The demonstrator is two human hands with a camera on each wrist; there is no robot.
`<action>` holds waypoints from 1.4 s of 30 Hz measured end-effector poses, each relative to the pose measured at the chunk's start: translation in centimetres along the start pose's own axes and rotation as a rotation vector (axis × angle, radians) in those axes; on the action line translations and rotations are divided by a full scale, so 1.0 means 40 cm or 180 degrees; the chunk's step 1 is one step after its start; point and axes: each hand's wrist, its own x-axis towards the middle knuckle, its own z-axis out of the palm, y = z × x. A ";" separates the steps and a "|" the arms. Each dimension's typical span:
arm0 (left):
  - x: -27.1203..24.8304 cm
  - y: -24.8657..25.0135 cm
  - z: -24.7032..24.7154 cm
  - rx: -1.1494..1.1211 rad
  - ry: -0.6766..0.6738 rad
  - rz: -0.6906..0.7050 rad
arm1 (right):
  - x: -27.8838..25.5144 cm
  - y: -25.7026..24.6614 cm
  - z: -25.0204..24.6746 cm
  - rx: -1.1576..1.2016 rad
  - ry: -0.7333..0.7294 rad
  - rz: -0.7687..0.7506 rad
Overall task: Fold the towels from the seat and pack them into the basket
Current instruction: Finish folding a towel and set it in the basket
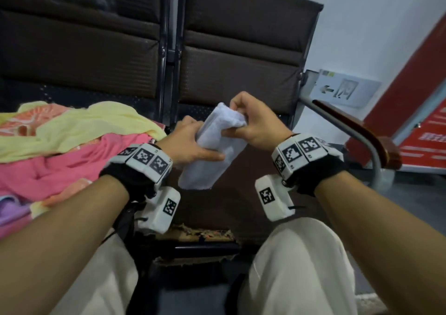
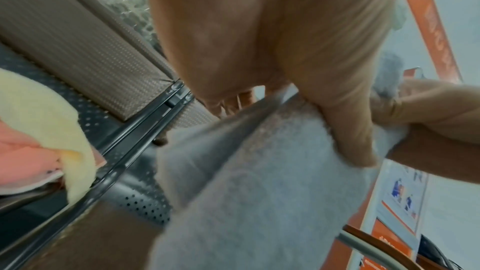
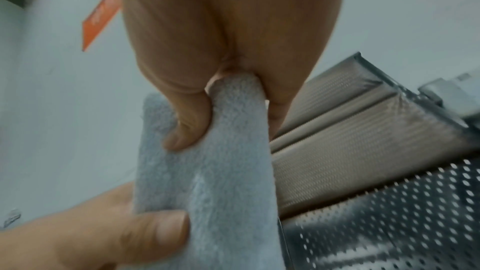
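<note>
A pale grey-white towel (image 1: 212, 153), folded into a narrow strip, hangs in the air above the brown seat (image 1: 253, 169). My left hand (image 1: 193, 143) grips its middle, thumb laid across the front. My right hand (image 1: 251, 124) pinches the upper end, fingers curled round the bunched cloth. In the left wrist view the towel (image 2: 259, 192) runs below my thumb; in the right wrist view the towel (image 3: 207, 171) hangs between my thumb and fingers, with my left hand's thumb (image 3: 155, 231) pressing on it lower down. A heap of yellow (image 1: 79, 131) and pink towels (image 1: 60, 169) lies on the left seat. No basket shows.
Dark padded seat backs (image 1: 229, 61) stand behind. A metal armrest with a wooden top (image 1: 357, 131) curves at the right. A red panel (image 1: 415, 111) leans against the white wall. My knees in pale trousers (image 1: 301, 266) sit below the seat's torn front edge (image 1: 205, 235).
</note>
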 end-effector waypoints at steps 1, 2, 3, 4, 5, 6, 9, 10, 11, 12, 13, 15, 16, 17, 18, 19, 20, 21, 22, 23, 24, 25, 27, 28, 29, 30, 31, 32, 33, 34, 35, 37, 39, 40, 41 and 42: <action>-0.010 0.026 -0.006 -0.0025 0.0054 0.0084 | -0.010 -0.021 -0.019 -0.0072 0.0085 -0.0026; -0.015 0.051 -0.010 -0.0146 0.0048 0.0204 | -0.021 -0.041 -0.037 -0.0158 0.0184 -0.0063; -0.025 0.078 -0.016 -0.0292 -0.0014 0.0322 | -0.037 -0.061 -0.054 -0.0231 0.0292 -0.0122; -0.037 0.107 -0.020 -0.0384 -0.0087 0.0400 | -0.056 -0.080 -0.073 -0.0259 0.0397 -0.0184; -0.048 0.133 -0.021 -0.0379 -0.0171 0.0416 | -0.079 -0.095 -0.091 -0.0250 0.0506 -0.0218; -0.059 0.159 -0.019 -0.0299 -0.0283 0.0400 | -0.107 -0.106 -0.110 -0.0230 0.0636 -0.0218; -0.076 0.228 0.009 0.0021 -0.0670 0.0349 | -0.202 -0.107 -0.166 -0.0193 0.1067 -0.0028; -0.080 0.254 0.026 0.0183 -0.0698 0.0338 | -0.237 -0.098 -0.182 -0.0125 0.1196 0.0082; -0.082 0.279 0.045 0.0391 -0.0656 0.0336 | -0.274 -0.085 -0.197 -0.0017 0.1331 0.0186; -0.081 0.305 0.065 0.0589 -0.0606 0.0360 | -0.310 -0.068 -0.211 0.0109 0.1480 0.0279; -0.082 0.333 0.089 0.0753 -0.0589 0.0408 | -0.349 -0.048 -0.226 0.0221 0.1642 0.0370; -0.075 0.387 0.148 0.0984 -0.0643 0.0538 | -0.432 -0.003 -0.254 0.0353 0.1963 0.0570; -0.070 0.417 0.184 0.1068 -0.0707 0.0614 | -0.479 0.022 -0.268 0.0418 0.2115 0.0689; -0.063 0.445 0.223 0.1138 -0.0788 0.0699 | -0.527 0.051 -0.280 0.0493 0.2260 0.0823; -0.056 0.471 0.266 0.1198 -0.0891 0.0788 | -0.579 0.081 -0.290 0.0550 0.2389 0.0968; -0.050 0.496 0.312 0.1231 -0.1016 0.0867 | -0.632 0.111 -0.300 0.0574 0.2494 0.1115; -0.043 0.519 0.362 0.1220 -0.1149 0.0933 | -0.687 0.142 -0.310 0.0578 0.2579 0.1264; -0.038 0.538 0.414 0.1141 -0.1275 0.0972 | -0.744 0.173 -0.318 0.0575 0.2650 0.1407; -0.037 0.552 0.462 0.0998 -0.1388 0.0973 | -0.796 0.201 -0.325 0.0571 0.2705 0.1536; -0.038 0.562 0.516 0.0840 -0.1520 0.0943 | -0.852 0.229 -0.330 0.0572 0.2761 0.1675; -0.039 0.568 0.570 0.0730 -0.1655 0.0899 | -0.904 0.255 -0.332 0.0581 0.2807 0.1810; -0.041 0.570 0.624 0.0684 -0.1800 0.0864 | -0.954 0.282 -0.330 0.0591 0.2831 0.1945; -0.046 0.558 0.734 0.0655 -0.2149 0.0783 | -1.040 0.335 -0.314 0.0614 0.2829 0.2244; -0.050 0.545 0.791 0.0664 -0.2335 0.0736 | -1.078 0.362 -0.300 0.0645 0.2830 0.2403; -0.055 0.528 0.847 0.0705 -0.2482 0.0702 | -1.111 0.390 -0.286 0.0689 0.2822 0.2553; -0.060 0.507 0.901 0.0778 -0.2578 0.0691 | -1.141 0.420 -0.270 0.0719 0.2791 0.2695; -0.066 0.486 0.952 0.0894 -0.2634 0.0687 | -1.168 0.450 -0.254 0.0724 0.2737 0.2822; -0.072 0.464 0.999 0.1017 -0.2681 0.0669 | -1.190 0.480 -0.237 0.0694 0.2658 0.2940; -0.078 0.441 1.044 0.1109 -0.2759 0.0649 | -1.208 0.510 -0.218 0.0633 0.2553 0.3062; -0.084 0.417 1.086 0.1174 -0.2875 0.0638 | -1.223 0.541 -0.196 0.0539 0.2415 0.3197; -0.089 0.394 1.122 0.1250 -0.2989 0.0626 | -1.236 0.568 -0.174 0.0421 0.2252 0.3322; -0.095 0.346 1.181 0.1472 -0.3081 0.0578 | -1.252 0.617 -0.127 0.0272 0.1927 0.3455; -0.098 0.298 1.219 0.1609 -0.3029 0.0440 | -1.256 0.662 -0.079 0.0325 0.1677 0.3532; -0.099 0.279 1.232 0.1660 -0.3004 0.0355 | -1.254 0.687 -0.057 0.0392 0.1577 0.3571; -0.099 0.261 1.243 0.1709 -0.3011 0.0274 | -1.250 0.713 -0.034 0.0476 0.1516 0.3630; -0.099 0.249 1.253 0.1751 -0.3017 0.0215 | -1.245 0.740 -0.013 0.0546 0.1477 0.3718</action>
